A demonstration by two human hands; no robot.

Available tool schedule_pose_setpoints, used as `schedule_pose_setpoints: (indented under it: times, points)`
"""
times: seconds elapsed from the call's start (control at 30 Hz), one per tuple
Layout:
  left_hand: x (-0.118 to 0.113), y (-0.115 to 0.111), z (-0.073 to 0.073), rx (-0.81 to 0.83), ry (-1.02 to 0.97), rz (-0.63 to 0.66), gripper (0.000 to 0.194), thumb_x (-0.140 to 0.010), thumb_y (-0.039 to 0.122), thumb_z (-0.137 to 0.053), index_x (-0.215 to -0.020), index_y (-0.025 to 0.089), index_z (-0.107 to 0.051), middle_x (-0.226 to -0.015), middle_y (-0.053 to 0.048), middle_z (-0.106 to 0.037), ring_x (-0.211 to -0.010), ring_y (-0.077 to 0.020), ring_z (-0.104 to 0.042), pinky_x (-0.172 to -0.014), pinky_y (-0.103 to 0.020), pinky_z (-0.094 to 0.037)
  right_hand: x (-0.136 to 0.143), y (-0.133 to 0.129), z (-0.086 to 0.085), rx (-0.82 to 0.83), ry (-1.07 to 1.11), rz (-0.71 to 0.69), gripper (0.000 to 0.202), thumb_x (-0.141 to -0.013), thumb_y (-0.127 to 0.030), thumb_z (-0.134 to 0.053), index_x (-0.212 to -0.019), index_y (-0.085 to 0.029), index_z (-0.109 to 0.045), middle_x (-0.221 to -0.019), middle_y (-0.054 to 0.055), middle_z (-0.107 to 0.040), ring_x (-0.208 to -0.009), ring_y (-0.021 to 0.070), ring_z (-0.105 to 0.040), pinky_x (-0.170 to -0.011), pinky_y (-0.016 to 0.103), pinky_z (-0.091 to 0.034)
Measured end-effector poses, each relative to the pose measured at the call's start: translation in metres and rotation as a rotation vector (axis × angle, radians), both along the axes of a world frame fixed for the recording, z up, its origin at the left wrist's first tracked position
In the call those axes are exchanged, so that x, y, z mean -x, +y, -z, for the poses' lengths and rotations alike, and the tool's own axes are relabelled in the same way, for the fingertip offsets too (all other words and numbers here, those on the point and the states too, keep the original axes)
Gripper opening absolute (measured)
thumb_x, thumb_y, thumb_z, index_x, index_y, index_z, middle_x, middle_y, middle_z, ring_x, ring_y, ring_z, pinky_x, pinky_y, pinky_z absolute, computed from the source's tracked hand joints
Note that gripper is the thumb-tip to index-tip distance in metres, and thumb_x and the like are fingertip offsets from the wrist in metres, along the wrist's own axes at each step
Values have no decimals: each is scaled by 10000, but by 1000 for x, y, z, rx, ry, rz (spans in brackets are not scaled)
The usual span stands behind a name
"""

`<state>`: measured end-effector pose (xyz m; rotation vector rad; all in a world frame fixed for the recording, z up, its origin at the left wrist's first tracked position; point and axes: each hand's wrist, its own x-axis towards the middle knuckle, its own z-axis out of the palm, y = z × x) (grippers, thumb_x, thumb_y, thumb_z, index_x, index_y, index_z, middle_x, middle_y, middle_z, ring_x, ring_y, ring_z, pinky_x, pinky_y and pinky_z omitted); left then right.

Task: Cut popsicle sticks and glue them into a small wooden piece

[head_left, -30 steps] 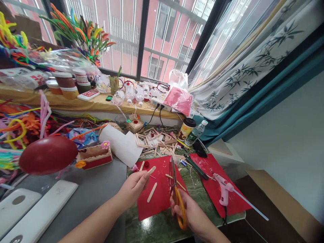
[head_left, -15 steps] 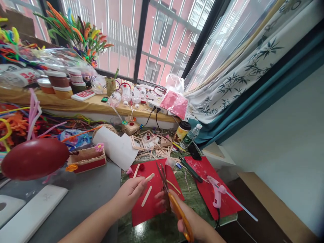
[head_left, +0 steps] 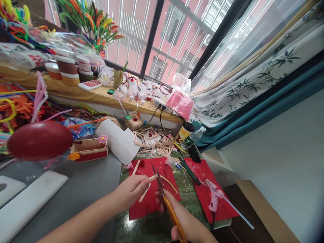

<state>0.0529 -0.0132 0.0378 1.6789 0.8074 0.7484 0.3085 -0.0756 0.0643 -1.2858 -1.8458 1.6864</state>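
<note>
My left hand (head_left: pixel 134 189) pinches a short wooden stick (head_left: pixel 153 178) above the left red sheet (head_left: pixel 141 211). In my right hand (head_left: pixel 177 211) is a pair of scissors with orange handles (head_left: pixel 173 216); the blades point up and away, and the stick's free end is at them. Whether the blades touch the wood is hard to tell. Under my hands on the red sheet lie another wooden stick (head_left: pixel 144 193), partly covered by my left hand, a stick farther back (head_left: pixel 136 167), a dark red pompom (head_left: pixel 142 163) and a curved yellowish strip (head_left: pixel 170 184).
A pink glue gun (head_left: pixel 214 195) rests on the right red sheet (head_left: pixel 202 192). Behind are a pile of wooden sticks (head_left: pixel 162 148), a cup (head_left: pixel 184 132) and a bottle (head_left: pixel 193 138). At left are a small box (head_left: pixel 89 152) and a red balloon (head_left: pixel 40 140).
The scissors have moved left and their blades are closer together, now at the stick's end. My left hand still holds the stick. The camera view has shifted slightly.
</note>
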Motion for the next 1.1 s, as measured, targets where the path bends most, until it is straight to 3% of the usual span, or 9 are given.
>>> schedule_pose_setpoints:
  times: [0.23, 0.4, 0.6, 0.77, 0.87, 1.0, 1.1]
  points:
    - [1, 1, -1, -8, 12, 24, 532, -1036, 570, -317, -683, 193, -445, -624, 39, -427, -591, -125, -361, -573, -271, -251, 0, 2, 2, -32, -34, -24, 1296, -540, -770, -841, -1583, -242, -281, -1411, 165, -502, -1138, 338, -538, -1074, 461, -404]
    - [4, 1, -5, -29, 104, 64, 539, -1031, 582, -323, -701, 189, -487, -625, 30, -481, -593, -127, -418, -572, -269, -265, -1, 3, -7, -75, -19, -67, 1005, -727, -824, -661, -1506, -240, -411, -1218, 125, -581, -1054, 300, -553, -973, 423, -464]
    - [3, 1, -9, -79, 194, 49, 564, -1031, 599, -291, -700, 186, -485, -622, 22, -507, -588, -129, -433, -579, -268, -274, 11, -1, -8, -38, -65, 27, 796, -804, -687, -709, -1412, -232, -470, -1147, 96, -595, -1030, 271, -576, -923, 396, -485]
    - [5, 1, -14, -85, 184, 55, 571, -1035, 591, -277, -705, 186, -506, -637, 17, -527, -598, -130, -442, -584, -267, -279, 24, 0, 1, -18, -75, 128, 461, -857, -506, -703, -1195, -218, -579, -1076, 83, -625, -946, 244, -598, -837, 362, -502]
    - [7, 1, -17, -87, 187, 55, 565, -1037, 579, -277, -705, 186, -511, -640, 14, -537, -598, -133, -439, -584, -271, -272, 26, 0, 19, 7, -40, 219, 385, -801, -410, -717, -1118, -217, -616, -1053, 80, -649, -927, 250, -626, -825, 368, -512]
    - [9, 0, -17, -82, 191, 41, 562, -1033, 579, -284, -695, 185, -501, -638, 10, -537, -600, -136, -444, -580, -275, -264, 26, 0, 49, 2, -39, 381, 427, -650, -285, -714, -1064, -215, -638, -1019, 86, -691, -943, 290, -669, -847, 411, -529]
    - [8, 0, -14, -76, 189, 41, 566, -1032, 584, -284, -691, 184, -493, -631, 13, -533, -602, -135, -450, -586, -275, -265, 28, 1, 55, 7, -77, 420, 428, -584, -208, -650, -1012, -211, -651, -1000, 89, -713, -955, 311, -689, -864, 432, -534]
